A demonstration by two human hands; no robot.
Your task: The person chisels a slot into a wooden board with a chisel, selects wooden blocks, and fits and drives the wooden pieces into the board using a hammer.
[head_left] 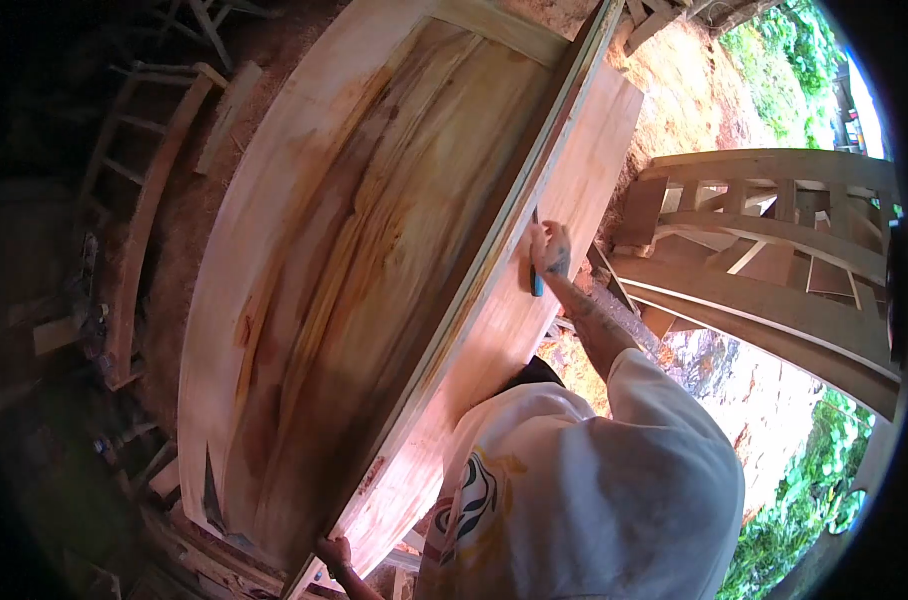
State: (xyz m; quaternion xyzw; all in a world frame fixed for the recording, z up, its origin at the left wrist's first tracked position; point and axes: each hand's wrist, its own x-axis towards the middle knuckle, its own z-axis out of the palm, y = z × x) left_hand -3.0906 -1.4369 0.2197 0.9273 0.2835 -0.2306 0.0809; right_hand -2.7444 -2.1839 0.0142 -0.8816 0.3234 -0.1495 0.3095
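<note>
The wide wooden panel (354, 260) fills the middle of my view and spreads towards nine o'clock, its brown-streaked grain running lengthwise. Along its near side a long, straight wooden edge (471, 262) slants from one o'clock down to seven, and just beyond that lies a paler board (586, 165). At two o'clock my right hand (552, 248) is closed around a slim tool with a blue handle (537, 284), close against the straight edge and over the paler board. Down at seven o'clock my left hand (334, 552) grips the lower end of the long edge, its fingers partly hidden. My white shirt (614, 490) fills the space around five o'clock. Farther out, a curved wooden framework (774, 270) stands towards three o'clock, and a slatted wooden frame (154, 220) sits at ten on reddish ground. Greenery shows at one and four.
</note>
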